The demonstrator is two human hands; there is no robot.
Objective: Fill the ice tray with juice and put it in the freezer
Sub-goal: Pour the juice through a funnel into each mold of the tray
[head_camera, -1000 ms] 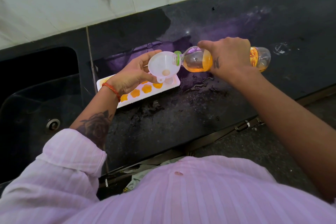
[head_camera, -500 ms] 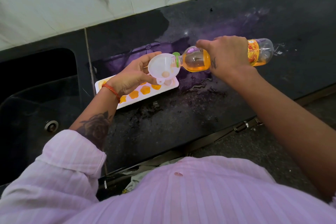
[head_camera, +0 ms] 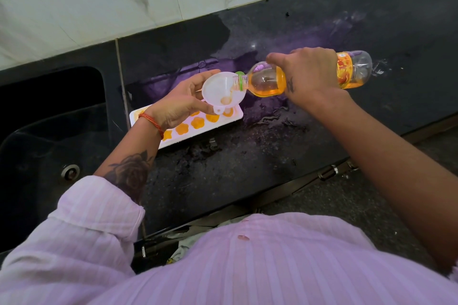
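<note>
White ice tray [head_camera: 230, 120], orange-filled, on counter [head_camera: 247, 168]

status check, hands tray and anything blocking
Left hand holds funnel over ice tray. Right hand tips juice bottle into it. Near-row cells orange. Nothing blocking.

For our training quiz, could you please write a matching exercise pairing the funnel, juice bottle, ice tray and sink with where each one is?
Things:
1. funnel
2. juice bottle
3. ice tray
4. sink

Places:
A. lying on the dark counter
B. gripped by the right hand, tipped sideways
C. set into the counter at far left
D. held in the left hand above the tray

Pairs: 1-D, 2-B, 3-A, 4-C
</note>
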